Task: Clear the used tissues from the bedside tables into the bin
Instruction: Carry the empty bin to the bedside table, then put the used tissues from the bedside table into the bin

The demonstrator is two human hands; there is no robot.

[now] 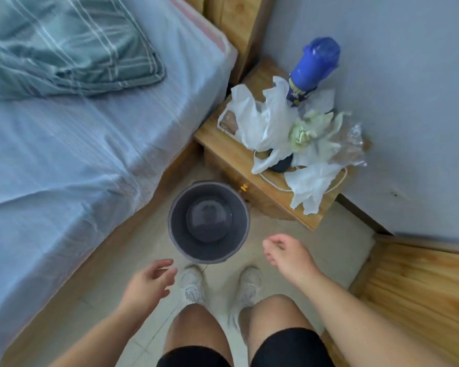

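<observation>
Bedroom corner, and honestly I've barely started: the bin (208,221) looks empty, while the tissues (297,144) sit heaped on the counter (252,181) just behind it. Left hand (149,283) and right hand (289,256) hang loose near the bin, holding nothing.

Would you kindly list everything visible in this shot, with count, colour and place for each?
Bin: one, grey, on the floor between bed and bedside table, nothing in it.
Bedside table: one, light wood, in the corner by the wall.
Tissues: several, white, crumpled over the tabletop.
Greenish wad: one, pale green, among the tissues.
Bottle: one, blue, upright at the table's back.
Clear plastic wrap: one, at the table's wall side.
Small box: one, white and brown, at the table's bed side.
Bed: one, light blue sheet, left.
Pillow: one, green striped, on the bed.
Shoes: two, white, on the floor.
Left hand: open, empty.
Right hand: open, empty.
</observation>
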